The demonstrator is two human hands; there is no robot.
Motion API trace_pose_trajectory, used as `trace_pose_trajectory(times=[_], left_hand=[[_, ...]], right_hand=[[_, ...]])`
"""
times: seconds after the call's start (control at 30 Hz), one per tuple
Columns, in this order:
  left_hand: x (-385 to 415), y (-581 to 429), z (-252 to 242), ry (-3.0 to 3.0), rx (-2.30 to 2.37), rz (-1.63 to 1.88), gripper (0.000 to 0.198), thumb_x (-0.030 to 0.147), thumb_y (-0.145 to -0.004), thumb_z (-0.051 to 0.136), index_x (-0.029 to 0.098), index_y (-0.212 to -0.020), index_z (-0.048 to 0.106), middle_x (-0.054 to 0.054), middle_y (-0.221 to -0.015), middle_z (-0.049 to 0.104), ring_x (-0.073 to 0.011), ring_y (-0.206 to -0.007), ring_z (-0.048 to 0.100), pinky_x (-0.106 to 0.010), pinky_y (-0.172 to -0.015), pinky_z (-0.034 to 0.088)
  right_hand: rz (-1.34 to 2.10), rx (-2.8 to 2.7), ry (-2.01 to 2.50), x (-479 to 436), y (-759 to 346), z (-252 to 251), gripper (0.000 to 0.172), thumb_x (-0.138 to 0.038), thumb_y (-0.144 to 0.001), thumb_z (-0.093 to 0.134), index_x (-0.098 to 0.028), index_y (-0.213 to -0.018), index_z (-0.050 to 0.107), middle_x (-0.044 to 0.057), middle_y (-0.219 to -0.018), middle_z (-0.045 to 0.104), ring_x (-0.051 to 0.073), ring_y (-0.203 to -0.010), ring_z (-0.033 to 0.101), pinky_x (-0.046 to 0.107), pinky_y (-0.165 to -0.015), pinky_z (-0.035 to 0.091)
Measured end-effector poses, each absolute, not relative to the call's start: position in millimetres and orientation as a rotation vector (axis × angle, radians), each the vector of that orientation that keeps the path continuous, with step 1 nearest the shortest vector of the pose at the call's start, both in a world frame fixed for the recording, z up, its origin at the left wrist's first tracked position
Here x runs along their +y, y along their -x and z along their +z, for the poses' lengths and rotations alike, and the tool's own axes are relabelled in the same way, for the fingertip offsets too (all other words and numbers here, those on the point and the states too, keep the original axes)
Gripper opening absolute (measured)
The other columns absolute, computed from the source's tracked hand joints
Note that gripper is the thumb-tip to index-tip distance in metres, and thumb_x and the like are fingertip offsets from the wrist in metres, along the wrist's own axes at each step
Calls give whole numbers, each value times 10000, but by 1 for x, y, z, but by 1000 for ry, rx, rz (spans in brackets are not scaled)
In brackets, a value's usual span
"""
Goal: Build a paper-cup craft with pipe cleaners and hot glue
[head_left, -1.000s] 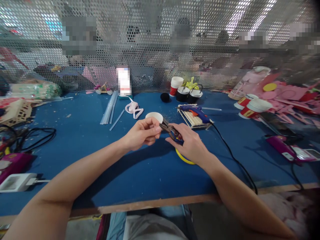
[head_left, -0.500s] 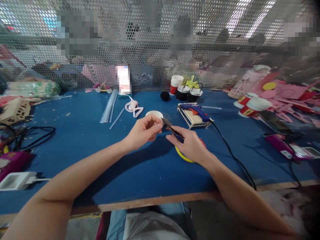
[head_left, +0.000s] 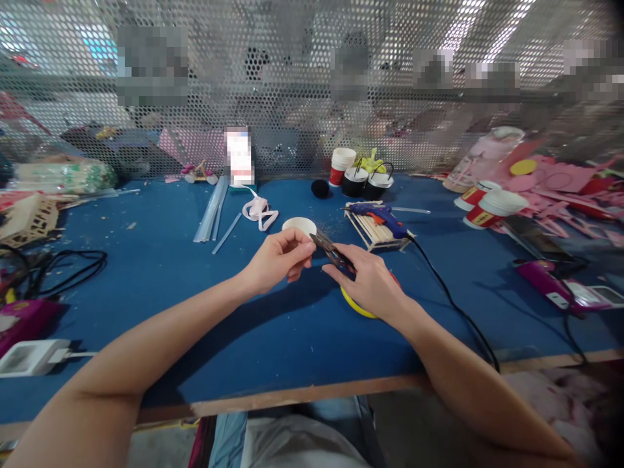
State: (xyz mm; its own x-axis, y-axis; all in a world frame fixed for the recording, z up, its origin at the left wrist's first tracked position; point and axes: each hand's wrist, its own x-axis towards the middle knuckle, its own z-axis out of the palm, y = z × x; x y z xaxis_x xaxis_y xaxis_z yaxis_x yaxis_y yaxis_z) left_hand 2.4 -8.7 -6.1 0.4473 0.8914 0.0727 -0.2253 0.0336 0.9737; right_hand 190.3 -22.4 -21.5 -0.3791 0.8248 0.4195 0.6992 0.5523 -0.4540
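Dark-jawed pliers (head_left: 332,250) are gripped in my right hand (head_left: 373,279), their tip pointing left and touching or nearly touching my left fingertips. My left hand (head_left: 277,260) is closed in a pinch, thumb against fingers; what it pinches is too small to make out. Just behind those fingers is a white round cup or lid (head_left: 299,226), its lower part hidden by the hand. A yellow ring-shaped thing (head_left: 358,303) lies on the table under my right hand, mostly covered.
A blue glue gun (head_left: 385,218) rests on a small stick rack, its black cord running to the front right. White ribbon (head_left: 260,211), clear glue sticks (head_left: 212,208), a phone (head_left: 240,156) and paper cups (head_left: 344,162) stand or lie toward the perforated metal screen (head_left: 292,84).
The pliers have turned slightly, showing more of their jaws, and their tip has shifted a little left and down. My left hand stays pinched in nearly the same spot.
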Motion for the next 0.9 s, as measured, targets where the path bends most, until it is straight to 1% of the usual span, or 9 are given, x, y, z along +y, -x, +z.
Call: trace_pose_trajectory(times=[0.13,0.3,0.4,0.5,0.67,0.7,0.77,0.83,0.9], left_hand=[[-12,-5,-6,-1229,657,921,170,329,-814,526,179,-805,447,60,-540,494,-4,-349,266,-132,-343,208],[-8,-2,-5,-1223,667,940,150,312,-818,523,183,-794,449,61,-531,482,-6,-352,248,-132,-351,175],[4,6,-2,-1202,731,1137,90,249,-822,515,167,-808,484,53,-542,479,-6,-365,273,-135,-360,192],[17,18,4,-1135,764,1326,38,176,-823,497,148,-842,516,31,-576,518,-12,-396,320,-142,-388,258],[31,33,18,-1108,746,1571,46,164,-825,490,137,-801,519,-18,-671,612,-17,-417,367,-155,-417,330],[32,35,19,-1101,750,1597,62,181,-824,497,142,-777,508,-19,-677,618,-20,-410,373,-162,-413,337],[35,39,20,-1081,764,1610,103,223,-814,522,158,-743,486,1,-633,607,-26,-381,363,-169,-386,322],[38,43,19,-1064,768,1597,133,257,-800,546,171,-732,471,33,-542,559,-23,-341,310,-160,-348,256],[42,47,15,-1064,767,1590,149,273,-789,564,174,-729,469,53,-492,512,-14,-327,261,-152,-338,198]], right_hand=[[417,-2112,1211,-23,-189,-21,357,-389,-824,508,-158,-1091,559,80,-988,640,190,-865,594,314,-772,461],[373,-2123,1262,-20,-191,-18,425,-441,-799,520,-159,-1117,538,92,-983,625,212,-841,592,343,-746,471],[345,-2141,1339,-21,-193,-16,504,-483,-792,506,-146,-1166,502,110,-974,603,223,-820,584,377,-744,474],[410,-2216,1370,-25,-193,-14,544,-497,-791,498,-144,-1204,475,119,-989,593,225,-824,583,387,-742,479],[402,-2267,1237,-20,-181,16,472,-464,-791,518,-162,-1154,519,121,-1081,598,238,-937,576,384,-812,454],[376,-2242,1223,-13,-176,28,448,-453,-803,504,-158,-1139,527,117,-1071,608,236,-949,574,378,-823,446],[387,-2211,1210,9,-163,53,391,-433,-848,434,-153,-1096,545,93,-966,647,206,-871,596,352,-798,446],[384,-2238,1182,40,-147,73,362,-394,-891,345,-132,-989,575,79,-836,662,169,-766,601,307,-753,445],[332,-2321,1247,76,-130,82,329,-351,-892,350,-123,-937,583,82,-835,663,158,-754,595,273,-725,435]])
